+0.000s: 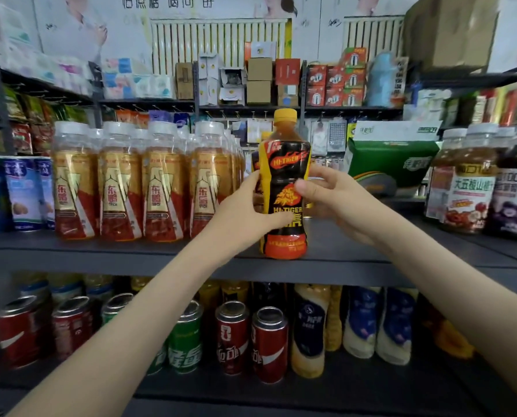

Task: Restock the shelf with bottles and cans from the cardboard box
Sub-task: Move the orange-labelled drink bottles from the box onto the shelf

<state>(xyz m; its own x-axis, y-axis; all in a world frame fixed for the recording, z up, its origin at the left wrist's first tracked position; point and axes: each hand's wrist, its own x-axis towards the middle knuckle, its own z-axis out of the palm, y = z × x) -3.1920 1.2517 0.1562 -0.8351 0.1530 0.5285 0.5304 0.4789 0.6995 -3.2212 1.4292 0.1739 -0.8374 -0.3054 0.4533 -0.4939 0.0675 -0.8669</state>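
We see the left hand (248,212) and right hand (335,197), fingers curled, gripping from either side an upright yellow-capped bottle (284,164) at the shelf's (116,257) front edge.

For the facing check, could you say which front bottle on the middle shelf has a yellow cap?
The black-and-yellow plastic bottle in the left hand and right hand; others have pale caps.

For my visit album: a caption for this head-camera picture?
Left hand and right hand hold a Hi-Tiger bottle upright on the shelf, beside gold-labelled bottles.
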